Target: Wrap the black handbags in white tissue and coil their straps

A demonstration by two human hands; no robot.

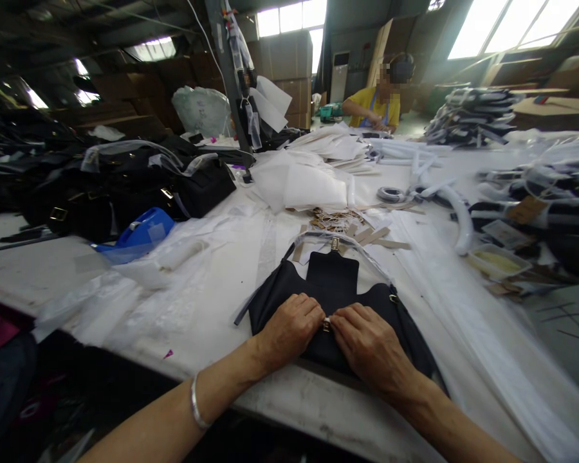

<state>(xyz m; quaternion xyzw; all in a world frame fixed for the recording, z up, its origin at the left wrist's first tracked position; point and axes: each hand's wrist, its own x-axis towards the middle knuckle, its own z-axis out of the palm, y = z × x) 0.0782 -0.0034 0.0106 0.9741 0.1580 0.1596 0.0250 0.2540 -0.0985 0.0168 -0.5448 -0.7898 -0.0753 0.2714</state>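
A black handbag (278, 287) lies at the table's front edge, its flap (332, 273) folded back away from me. At the flap's far end is a gold fitting (335, 244), near a strap in clear plastic (374, 259). My left hand (289, 329) is closed on the bag's near edge, just left of a small gold clasp (327, 326). From the right, my right hand (367, 344) pinches the same edge, its fingertips against the clasp. What lies under the fingers is hidden.
Beyond the bag are brown tags (340, 220) and white paper sheets (313, 186). Black bags (139, 186) and a blue tape dispenser (147, 226) are on the left. Plastic-wrapped straps (473, 119) are piled right. A person in yellow (393, 109) works across the table.
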